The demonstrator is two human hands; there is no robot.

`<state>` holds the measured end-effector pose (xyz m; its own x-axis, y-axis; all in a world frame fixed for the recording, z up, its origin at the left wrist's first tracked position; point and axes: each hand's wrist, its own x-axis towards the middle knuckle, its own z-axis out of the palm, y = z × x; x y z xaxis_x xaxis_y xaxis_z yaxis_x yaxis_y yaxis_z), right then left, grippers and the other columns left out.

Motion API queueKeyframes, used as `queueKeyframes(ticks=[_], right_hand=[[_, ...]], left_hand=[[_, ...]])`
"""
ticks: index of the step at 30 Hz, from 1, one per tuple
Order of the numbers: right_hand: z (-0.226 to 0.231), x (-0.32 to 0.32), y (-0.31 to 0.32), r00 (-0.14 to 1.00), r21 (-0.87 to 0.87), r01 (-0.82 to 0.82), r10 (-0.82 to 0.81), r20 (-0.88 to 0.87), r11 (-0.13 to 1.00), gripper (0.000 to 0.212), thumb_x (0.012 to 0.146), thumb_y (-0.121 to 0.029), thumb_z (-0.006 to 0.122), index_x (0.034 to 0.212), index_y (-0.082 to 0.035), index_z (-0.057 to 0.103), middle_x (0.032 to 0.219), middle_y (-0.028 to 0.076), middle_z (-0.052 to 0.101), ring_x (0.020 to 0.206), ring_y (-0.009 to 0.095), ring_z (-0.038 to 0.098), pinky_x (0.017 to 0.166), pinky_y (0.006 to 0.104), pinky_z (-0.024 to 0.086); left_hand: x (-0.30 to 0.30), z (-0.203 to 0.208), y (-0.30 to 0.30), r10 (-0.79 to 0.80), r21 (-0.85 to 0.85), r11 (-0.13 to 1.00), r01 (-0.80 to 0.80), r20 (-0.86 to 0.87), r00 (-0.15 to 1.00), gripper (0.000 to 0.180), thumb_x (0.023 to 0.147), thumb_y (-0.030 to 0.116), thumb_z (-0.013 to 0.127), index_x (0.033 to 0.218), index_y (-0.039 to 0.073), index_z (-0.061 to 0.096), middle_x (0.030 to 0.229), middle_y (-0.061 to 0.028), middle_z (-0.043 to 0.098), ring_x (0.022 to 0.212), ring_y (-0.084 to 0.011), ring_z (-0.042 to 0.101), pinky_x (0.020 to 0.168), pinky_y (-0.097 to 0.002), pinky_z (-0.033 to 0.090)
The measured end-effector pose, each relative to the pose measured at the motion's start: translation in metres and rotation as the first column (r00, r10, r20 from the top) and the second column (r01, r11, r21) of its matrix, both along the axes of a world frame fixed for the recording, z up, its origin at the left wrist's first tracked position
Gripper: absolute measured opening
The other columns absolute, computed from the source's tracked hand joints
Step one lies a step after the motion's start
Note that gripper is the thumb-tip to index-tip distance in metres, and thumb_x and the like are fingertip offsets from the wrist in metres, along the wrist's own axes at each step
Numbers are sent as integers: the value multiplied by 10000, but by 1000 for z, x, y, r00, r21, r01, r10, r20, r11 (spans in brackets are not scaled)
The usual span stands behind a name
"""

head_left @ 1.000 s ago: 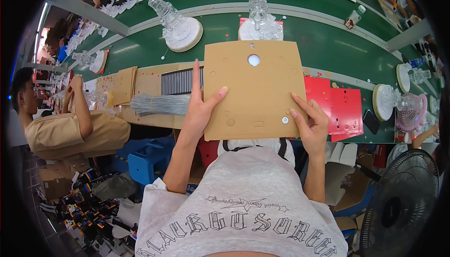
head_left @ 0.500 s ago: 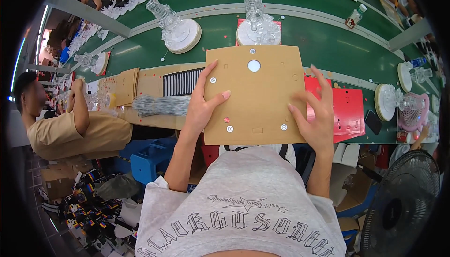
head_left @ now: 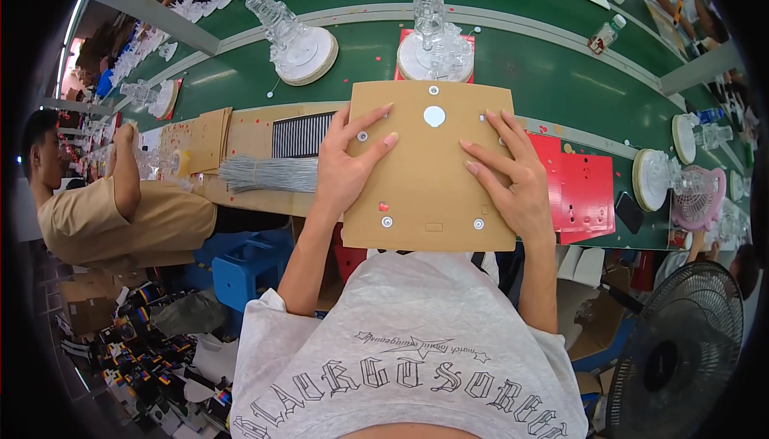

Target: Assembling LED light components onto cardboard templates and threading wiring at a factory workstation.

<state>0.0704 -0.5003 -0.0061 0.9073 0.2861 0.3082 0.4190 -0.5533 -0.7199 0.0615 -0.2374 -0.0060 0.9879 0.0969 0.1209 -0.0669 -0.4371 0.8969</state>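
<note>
A flat brown cardboard panel [head_left: 432,171] lay in the centre of the frame, at the near edge of the long green surface [head_left: 553,62], with a large round hole near its upper middle and several small white-ringed holes and a small rectangular slot nearer its lower edge. The left hand [head_left: 346,168] lay flat on the panel's left part, fingers spread and pointing toward the upper right, pressing on the card rather than gripping it. The right hand [head_left: 506,173] lay flat on the panel's right part in the same way, fingers spread wide and pointing toward the upper left, its wrist passing over the right edge. Just beyond the panel's upper edge stood a clear plastic fan stand [head_left: 432,34] on a white round base, which rested on a red sheet. To the upper left of it, on the same surface, leaned a second clear stand [head_left: 290,34] on a round base. Just to the right of the panel lay red cardboard sheets [head_left: 578,191] with small holes, partly under the right wrist. To the left of the panel lay a bundle of grey wire ties [head_left: 260,173], with a black-and-white striped card [head_left: 300,134] above it and more brown cardboard pieces [head_left: 210,136] farther left. At the left edge of the frame sat another person in a tan shirt [head_left: 120,215]. A pink fan grille [head_left: 697,199] showed at the right edge, and a black floor fan [head_left: 681,359] stood at the lower right.
</note>
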Motion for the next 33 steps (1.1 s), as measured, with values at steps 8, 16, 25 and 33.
queueKeyframes(ticks=[8, 16, 25, 33], right_hand=[[-6, 5, -10, 990, -22, 139, -138, 29, 990, 314, 809, -99, 804, 1121, -128, 793, 1404, 100, 624, 1372, 322, 513, 1118, 431, 438], [-9, 3, -6, 987, 15, 156, -156, 30, 988, 336, 815, -82, 788, 1150, -99, 774, 1397, 104, 629, 1373, 315, 513, 1128, 424, 423], [9, -27, -34, 991, -73, -135, 134, -21, 988, 372, 762, -70, 810, 1130, -85, 767, 1259, 78, 715, 1329, 296, 569, 1180, 580, 288], [13, -25, -19, 971, -233, -45, 97, 218, 972, 252, 810, -41, 771, 1062, -48, 776, 1113, 81, 764, 1168, 269, 681, 1144, 560, 360]], left_hand=[[-30, 29, 12, -150, 196, 974, 115, 170, 974, 642, 797, 96, 803, 1394, 61, 569, 1365, -171, 632, 1340, -316, 551, 1146, -452, 380], [-53, 27, 2, -262, 324, 919, 224, 78, 962, 923, 738, 122, 867, 1525, 48, 391, 1300, -84, 700, 1352, -303, 554, 1194, -483, 334], [-54, 25, -2, -195, 482, 870, 102, 146, 970, 698, 740, 268, 879, 1363, 91, 618, 1330, -55, 685, 1296, -270, 603, 1161, -572, 334], [-54, 24, -26, -204, 617, 786, 36, 205, 957, 587, 799, 239, 821, 1333, 68, 647, 1366, -152, 640, 1337, -377, 548, 1134, -545, 377]])
